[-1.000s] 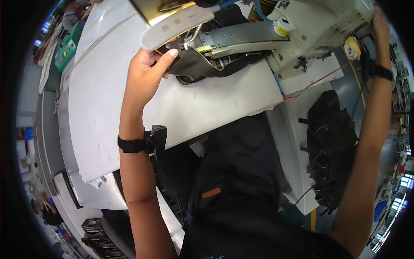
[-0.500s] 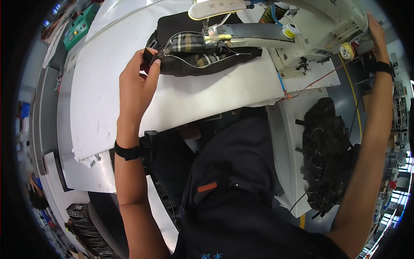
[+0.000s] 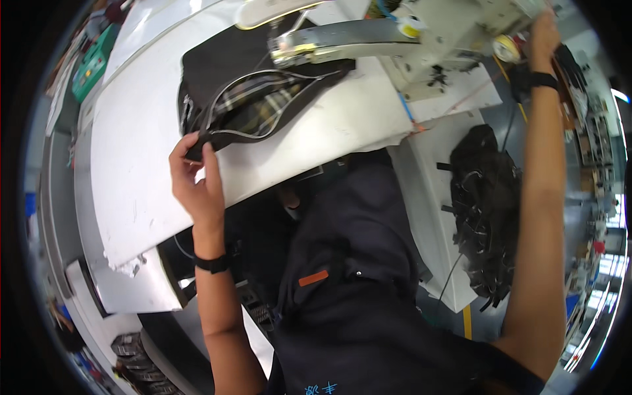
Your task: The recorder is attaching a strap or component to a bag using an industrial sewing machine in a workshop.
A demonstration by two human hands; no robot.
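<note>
My left hand [image 3: 199, 174] pinches the near left corner of a dark bag [image 3: 214, 62] on the white table [image 3: 131, 164]. The bag's zipped opening gapes, showing plaid lining [image 3: 257, 105]. The bag's upper right part lies around and under the curved arm [image 3: 355, 49] of a cream sewing machine [image 3: 444, 29], below a pale oblong fitting [image 3: 260, 13]. My right hand [image 3: 542, 43] reaches to the machine's far right end; its fingers are blurred, and I cannot make out their grip.
A pile of dark bags [image 3: 477, 217] lies right of my legs. Thread spools [image 3: 505, 47] sit beside the machine. A green box-like device [image 3: 92, 62] stands at upper left. Plaid items [image 3: 135, 362] are stacked at lower left, near another person [image 3: 62, 322].
My left hand has moved down toward me with the bag's corner, pulling more of the bag out from the machine's arm and exposing more lining. My right arm has shifted left in the view.
</note>
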